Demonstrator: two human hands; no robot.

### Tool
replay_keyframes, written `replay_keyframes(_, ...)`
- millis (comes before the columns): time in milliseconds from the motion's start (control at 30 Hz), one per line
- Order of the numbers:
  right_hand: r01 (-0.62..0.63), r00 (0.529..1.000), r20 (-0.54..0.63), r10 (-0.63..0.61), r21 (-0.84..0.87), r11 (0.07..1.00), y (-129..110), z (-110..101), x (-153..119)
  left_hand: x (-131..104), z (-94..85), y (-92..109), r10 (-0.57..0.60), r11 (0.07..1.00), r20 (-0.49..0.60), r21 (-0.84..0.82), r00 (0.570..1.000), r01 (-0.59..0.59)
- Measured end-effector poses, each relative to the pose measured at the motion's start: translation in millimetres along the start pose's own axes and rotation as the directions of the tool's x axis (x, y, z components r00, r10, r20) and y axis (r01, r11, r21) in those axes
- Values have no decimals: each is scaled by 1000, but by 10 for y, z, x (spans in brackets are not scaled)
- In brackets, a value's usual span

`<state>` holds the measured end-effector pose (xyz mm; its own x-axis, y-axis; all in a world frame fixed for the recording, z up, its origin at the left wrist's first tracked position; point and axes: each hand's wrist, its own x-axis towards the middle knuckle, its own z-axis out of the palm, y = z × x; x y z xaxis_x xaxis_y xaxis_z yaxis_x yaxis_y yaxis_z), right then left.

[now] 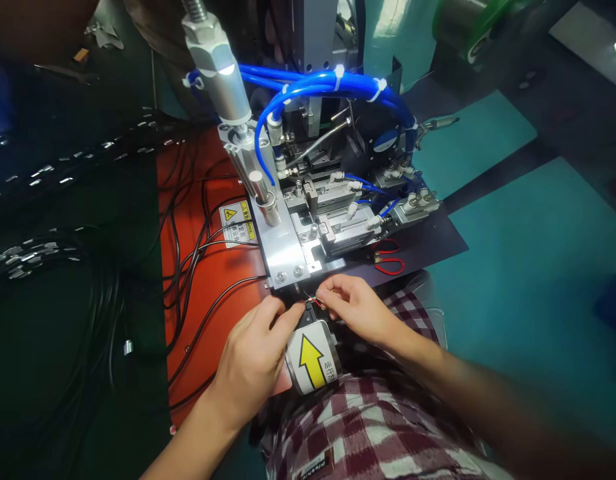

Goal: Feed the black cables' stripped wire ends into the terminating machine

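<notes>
My right hand (361,308) is closed in a pinch on thin wires (317,301), one of them red, at the near end of a metal machine (283,250). Facing it, my left hand (255,343) has its thumb and forefinger close together by the same wire ends; what lies between them is too small to make out. Just below the fingertips is a small black block (308,315). Nearer my body sits a rounded cover with a yellow arrow label (312,360).
Black cables (195,247) run over the orange surface (213,300) left of the machine. Blue air hoses (333,83) arch above it. Red-handled scissors (389,265) lie at its right side. More cables with shiny ends (38,257) lie on the dark surface at far left.
</notes>
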<state>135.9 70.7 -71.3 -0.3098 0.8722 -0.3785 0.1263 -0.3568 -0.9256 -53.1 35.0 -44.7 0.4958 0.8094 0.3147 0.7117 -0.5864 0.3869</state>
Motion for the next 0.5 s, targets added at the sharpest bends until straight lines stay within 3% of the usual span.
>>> replay_keyframes(300,35,999,-33,-35,-24,999,8,29,-20,-8,18,2,11,1000,-9,10,1000,-10)
replay_keyframes(500,-9,1000,-12,10,73,997,2,36,-15,-21,23,-13,5,1000,0,6,1000,-5)
